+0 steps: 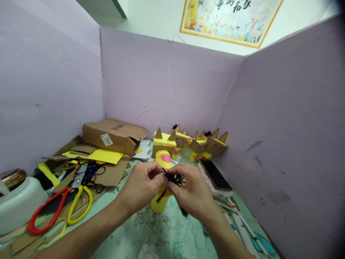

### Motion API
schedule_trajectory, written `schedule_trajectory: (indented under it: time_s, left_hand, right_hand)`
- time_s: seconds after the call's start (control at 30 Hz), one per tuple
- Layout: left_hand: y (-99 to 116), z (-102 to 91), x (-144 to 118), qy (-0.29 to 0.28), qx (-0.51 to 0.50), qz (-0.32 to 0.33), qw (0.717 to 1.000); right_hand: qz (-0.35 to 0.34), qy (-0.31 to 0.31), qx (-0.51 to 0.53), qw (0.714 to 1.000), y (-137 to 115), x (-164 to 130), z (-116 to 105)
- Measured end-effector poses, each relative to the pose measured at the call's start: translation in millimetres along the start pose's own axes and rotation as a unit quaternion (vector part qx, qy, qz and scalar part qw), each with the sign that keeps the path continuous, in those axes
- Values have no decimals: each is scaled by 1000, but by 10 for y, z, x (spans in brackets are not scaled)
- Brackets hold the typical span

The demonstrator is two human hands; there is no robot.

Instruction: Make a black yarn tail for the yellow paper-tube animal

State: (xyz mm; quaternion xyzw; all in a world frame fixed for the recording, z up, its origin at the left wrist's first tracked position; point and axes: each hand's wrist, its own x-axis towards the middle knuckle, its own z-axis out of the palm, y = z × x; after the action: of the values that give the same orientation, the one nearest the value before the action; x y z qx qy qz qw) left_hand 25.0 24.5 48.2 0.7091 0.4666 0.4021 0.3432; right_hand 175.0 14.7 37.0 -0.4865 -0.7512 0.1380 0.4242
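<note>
Bright even light, soft shadows, edges warped w/ blurry corners.

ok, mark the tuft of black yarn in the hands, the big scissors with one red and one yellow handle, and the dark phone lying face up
tuft of black yarn [174,178], head view, frayed middle between the fingertips.
scissors with one red and one yellow handle [78,204], head view, yellow handle loop.
dark phone lying face up [215,174], head view, middle of the screen.

**A partitioned craft booth**

Lilac partition boards [167,82] wall in a green worktop [172,233]. Cardboard scraps [107,172], yellow paper [99,155] and scissors [60,207] crowd its left edge; finished cardboard animal figures [196,144] line the back corner.
</note>
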Motion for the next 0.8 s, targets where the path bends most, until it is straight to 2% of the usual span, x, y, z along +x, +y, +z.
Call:
schedule_trajectory:
  time_s: [0.1,0.23,0.6,0.8]
  left_hand:
    - [-3,-9,10,8,5,-2,1000]
    - [-6,-12,21,14,7,-13,1000]
    - [21,-11,-17,12,35,17,999]
    - [39,-30,-11,-2,67,28,997]
  right_hand:
    - [57,12,80,995,9,9,-14]
    - [131,-19,145,981,31,27,-37]
    - [64,26,122,990,-7,30,-19]
    - [108,14,132,985,-13,43,3]
